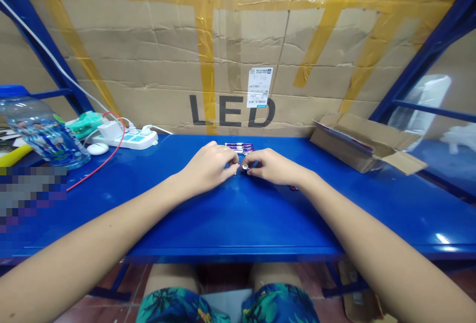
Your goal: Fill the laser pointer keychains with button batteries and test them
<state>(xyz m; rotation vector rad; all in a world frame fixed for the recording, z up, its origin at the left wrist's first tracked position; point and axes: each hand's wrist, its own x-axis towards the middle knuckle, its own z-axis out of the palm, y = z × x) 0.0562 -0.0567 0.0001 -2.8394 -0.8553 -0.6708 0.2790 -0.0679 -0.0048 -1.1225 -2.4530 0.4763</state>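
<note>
Both my hands rest on the blue table (230, 214), fingertips meeting at its middle. My left hand (210, 167) is curled, its fingers pinched together near a small silver round part (245, 167). My right hand (271, 166) is also curled and pinches that silver part between thumb and fingers. Just behind the hands lies a small row of purple-and-white pen-like pieces (240, 147). What the left fingers hold, if anything, is too small to make out.
An open cardboard box (366, 142) lies at the right. At the left stand a white power strip (128, 138) with a charger and red cable, a white mouse-shaped object (97, 148) and a plastic bottle (46, 132). A taped cardboard wall marked LED (232, 111) closes the back.
</note>
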